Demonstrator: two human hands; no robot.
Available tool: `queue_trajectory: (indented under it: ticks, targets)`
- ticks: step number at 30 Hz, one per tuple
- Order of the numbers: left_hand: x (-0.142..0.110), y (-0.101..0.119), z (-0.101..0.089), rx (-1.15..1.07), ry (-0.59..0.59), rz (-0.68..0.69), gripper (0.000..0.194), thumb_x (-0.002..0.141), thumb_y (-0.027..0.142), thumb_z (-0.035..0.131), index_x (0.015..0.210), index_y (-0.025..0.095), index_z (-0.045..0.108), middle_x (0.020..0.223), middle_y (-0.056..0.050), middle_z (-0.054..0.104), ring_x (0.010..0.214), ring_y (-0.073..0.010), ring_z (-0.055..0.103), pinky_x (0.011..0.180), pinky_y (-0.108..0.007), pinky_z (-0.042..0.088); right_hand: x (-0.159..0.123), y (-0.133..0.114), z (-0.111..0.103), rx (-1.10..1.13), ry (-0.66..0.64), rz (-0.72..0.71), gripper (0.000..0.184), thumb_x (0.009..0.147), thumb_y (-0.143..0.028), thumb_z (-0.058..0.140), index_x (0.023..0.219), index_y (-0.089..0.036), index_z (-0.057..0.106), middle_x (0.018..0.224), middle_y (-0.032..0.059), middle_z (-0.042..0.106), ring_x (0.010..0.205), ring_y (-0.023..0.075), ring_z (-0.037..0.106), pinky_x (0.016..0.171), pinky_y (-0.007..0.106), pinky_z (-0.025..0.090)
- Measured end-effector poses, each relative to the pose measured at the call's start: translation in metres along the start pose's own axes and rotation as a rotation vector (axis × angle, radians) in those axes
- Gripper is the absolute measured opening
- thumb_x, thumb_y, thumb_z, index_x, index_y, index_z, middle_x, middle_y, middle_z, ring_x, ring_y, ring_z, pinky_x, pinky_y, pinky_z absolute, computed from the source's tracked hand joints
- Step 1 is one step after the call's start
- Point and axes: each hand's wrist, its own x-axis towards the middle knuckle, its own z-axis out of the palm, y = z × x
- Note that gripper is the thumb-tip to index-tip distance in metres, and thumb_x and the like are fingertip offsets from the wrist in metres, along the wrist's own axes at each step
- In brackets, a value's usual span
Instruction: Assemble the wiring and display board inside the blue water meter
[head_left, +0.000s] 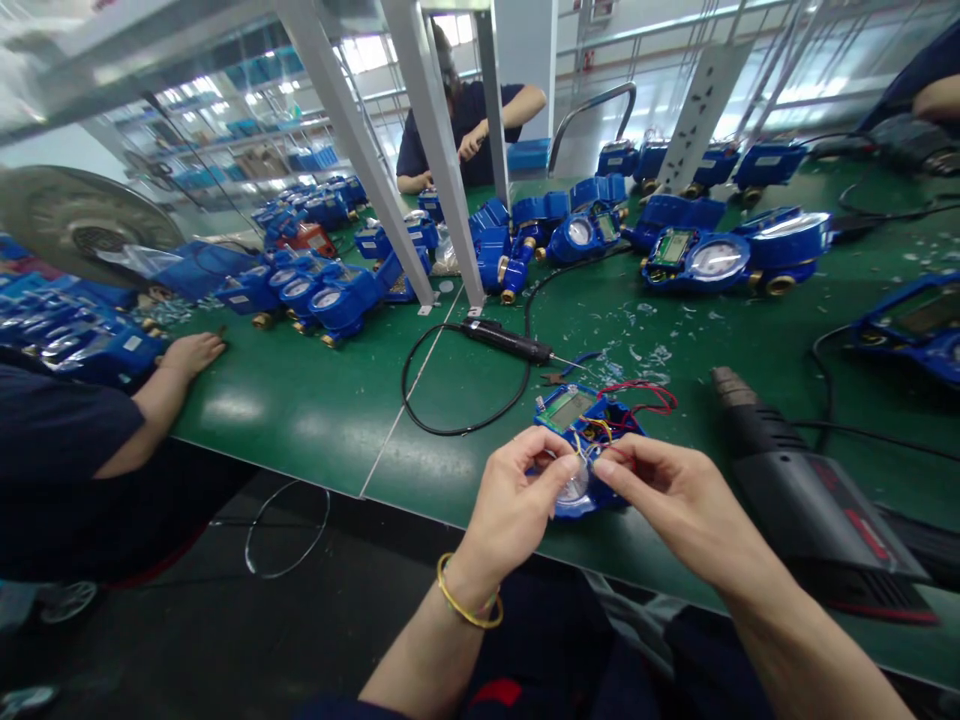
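Note:
In front of me on the green bench lies an opened blue water meter [576, 508], with a small display board [568, 408] and loose coloured wires inside. My left hand [517, 495] is closed in a pinch at thin pale wires [578, 443] above the meter's round dial. Close beside it, my right hand [671, 490] pinches wires too, thumb against forefinger. The exact wire ends are hidden by my fingertips. Red wires [660, 395] loop out over the meter's far right side.
A black electric screwdriver [510, 342] with a curled cable and small cutters [555, 378] lie beyond the meter. At right rests a heat gun [802, 490]. Several blue meters [694, 258] stand farther back, near metal posts [442, 150]. Co-workers sit left [67, 430] and across [469, 130].

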Motion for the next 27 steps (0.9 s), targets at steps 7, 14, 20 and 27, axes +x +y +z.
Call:
queue_trajectory:
  ticks: [7,14,20,27]
  targets:
    - [0.001,-0.006,0.000,0.162,0.192,0.048,0.013,0.083,0.022,0.057,0.071,0.017,0.056,0.064,0.004,0.053,0.052,-0.0074,0.044,0.050,-0.020,0.035,0.000,0.008,-0.006,0.122,0.109,0.027,0.034,0.084,-0.048,0.062,0.070,-0.017,0.056,0.061,-0.0016,0.044,0.056,0.0107,0.037,0.051,0.023,0.030]
    - [0.003,-0.013,-0.003,0.029,0.211,0.005,0.012,0.085,0.025,0.057,0.077,0.016,0.055,0.074,-0.001,0.064,0.050,-0.0070,0.049,0.044,-0.017,0.039,0.000,0.018,-0.013,0.239,0.102,0.029,0.031,0.088,-0.044,0.064,0.075,-0.016,0.058,0.060,-0.0031,0.039,0.055,0.0095,0.031,0.050,0.023,0.026]
    - [0.003,-0.008,0.001,-0.107,0.166,-0.051,0.013,0.081,0.025,0.061,0.082,0.017,0.051,0.070,0.000,0.064,0.046,-0.0072,0.049,0.040,-0.016,0.037,-0.001,0.015,-0.015,0.217,0.041,0.057,0.035,0.089,-0.047,0.061,0.073,-0.017,0.053,0.061,-0.0034,0.038,0.056,0.0098,0.031,0.050,0.023,0.025]
    - [0.003,-0.008,0.008,0.135,0.185,-0.020,0.016,0.082,0.031,0.061,0.081,0.015,0.064,0.060,0.001,0.058,0.051,-0.0096,0.049,0.049,-0.020,0.038,0.003,0.008,-0.007,0.036,0.107,-0.043,0.048,0.084,-0.052,0.062,0.060,-0.020,0.035,0.058,-0.0047,0.031,0.054,0.0093,0.028,0.050,0.023,0.024]
